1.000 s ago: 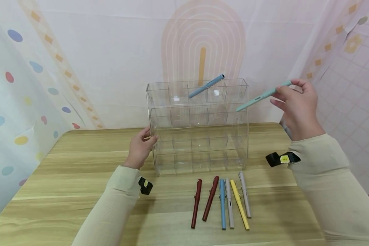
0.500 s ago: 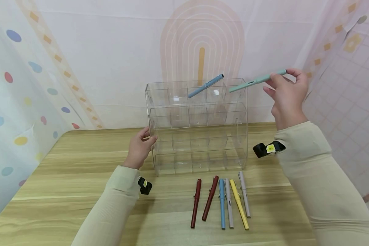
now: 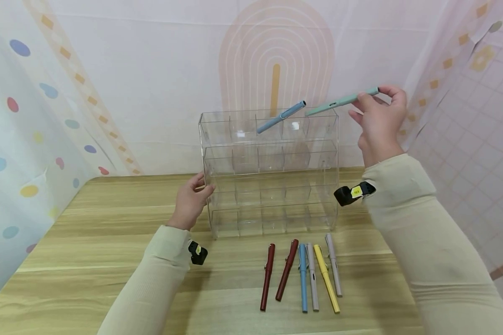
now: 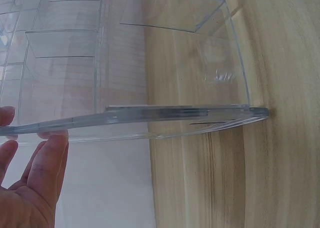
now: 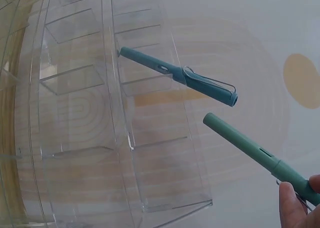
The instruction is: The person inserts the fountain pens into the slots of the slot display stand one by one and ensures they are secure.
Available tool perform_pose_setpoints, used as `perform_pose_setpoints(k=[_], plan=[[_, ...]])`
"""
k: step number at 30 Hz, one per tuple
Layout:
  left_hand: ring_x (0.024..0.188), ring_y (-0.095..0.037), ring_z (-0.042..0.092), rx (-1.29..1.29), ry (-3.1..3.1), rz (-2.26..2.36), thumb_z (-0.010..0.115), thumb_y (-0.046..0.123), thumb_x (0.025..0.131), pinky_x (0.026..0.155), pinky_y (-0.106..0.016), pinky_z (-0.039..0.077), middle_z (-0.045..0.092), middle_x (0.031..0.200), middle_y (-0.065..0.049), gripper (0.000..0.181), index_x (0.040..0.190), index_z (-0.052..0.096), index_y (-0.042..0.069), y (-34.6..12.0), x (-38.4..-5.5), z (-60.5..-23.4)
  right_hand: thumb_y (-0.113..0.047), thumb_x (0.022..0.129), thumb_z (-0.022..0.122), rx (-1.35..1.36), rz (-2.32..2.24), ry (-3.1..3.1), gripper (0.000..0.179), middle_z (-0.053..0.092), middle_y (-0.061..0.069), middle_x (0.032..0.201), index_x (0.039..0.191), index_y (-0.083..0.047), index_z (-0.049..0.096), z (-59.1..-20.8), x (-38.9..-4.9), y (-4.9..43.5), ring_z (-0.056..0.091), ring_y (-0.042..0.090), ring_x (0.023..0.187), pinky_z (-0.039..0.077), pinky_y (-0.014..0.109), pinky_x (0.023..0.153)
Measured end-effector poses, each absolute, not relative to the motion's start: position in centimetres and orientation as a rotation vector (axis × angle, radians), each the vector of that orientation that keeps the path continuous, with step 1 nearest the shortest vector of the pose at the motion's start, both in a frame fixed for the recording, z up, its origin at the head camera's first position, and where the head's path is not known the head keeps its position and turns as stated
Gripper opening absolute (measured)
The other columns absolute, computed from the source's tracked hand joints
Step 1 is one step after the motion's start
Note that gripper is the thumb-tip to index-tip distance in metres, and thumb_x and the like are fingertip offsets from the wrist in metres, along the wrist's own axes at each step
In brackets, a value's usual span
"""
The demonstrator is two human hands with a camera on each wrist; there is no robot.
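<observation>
A clear acrylic pen rack (image 3: 272, 174) with tiered compartments stands upright on the table. My left hand (image 3: 191, 200) holds its left side panel, thumb and fingers on either side of the edge in the left wrist view. My right hand (image 3: 383, 123) pinches a pale green pen (image 3: 345, 100) near its clip end. The pen points left, tilted down, over the right end of the rack's top row. A greyish-blue pen (image 5: 175, 74) leans slanted across the top tier near the middle. In the right wrist view, the green pen's tip lies apart from it.
Several pens lie in front of the rack: two dark red ones, including a dark red pen (image 3: 268, 277), a blue pen (image 3: 303, 279), two light grey-purple ones and a yellow pen (image 3: 326, 279). A patterned curtain (image 3: 150, 70) hangs behind the wooden table (image 3: 109, 232).
My right hand has moved left and upward with the green pen, bringing its tip over the rack's top row. The left hand, the rack and the other pens stay where they were.
</observation>
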State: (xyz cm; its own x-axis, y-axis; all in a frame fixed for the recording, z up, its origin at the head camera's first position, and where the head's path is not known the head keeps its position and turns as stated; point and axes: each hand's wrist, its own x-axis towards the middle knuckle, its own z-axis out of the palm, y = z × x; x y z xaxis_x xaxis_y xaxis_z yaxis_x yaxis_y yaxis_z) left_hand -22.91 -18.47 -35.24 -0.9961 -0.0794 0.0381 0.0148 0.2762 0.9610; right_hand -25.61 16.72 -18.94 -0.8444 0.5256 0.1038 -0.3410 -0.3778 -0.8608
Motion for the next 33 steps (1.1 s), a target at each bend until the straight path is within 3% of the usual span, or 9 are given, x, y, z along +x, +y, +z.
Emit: perform_pose_setpoints(k=[20,33], plan=[[0.122,-0.032,0.051,0.055,-2.438,-1.852,0.055,0.008,0.098,0.08,-0.022,0.05,0.047,0.138,-0.022,0.055,0.149,0.035,0.007,-18.2,-22.8,-35.1,0.0,0.09,0.063,-0.204,2.153,-1.526,0.027,0.051,0.005,0.098,0.104,-0.015,0.044,-20.3,-27.5,14.3,0.065,0.014,0.08,0.055,0.023,0.067],[0.121,-0.032,0.052,0.042,-2.422,-1.859,0.055,0.007,0.097,0.088,-0.033,0.051,0.048,0.137,-0.022,0.055,0.149,0.036,0.006,-18.2,-22.9,-35.0,0.002,0.09,0.061,-0.193,2.116,-1.658,0.028,0.054,0.005,0.1,0.106,-0.015,0.045,-20.9,-28.1,13.4,0.06,0.017,0.086,0.055,0.022,0.069]])
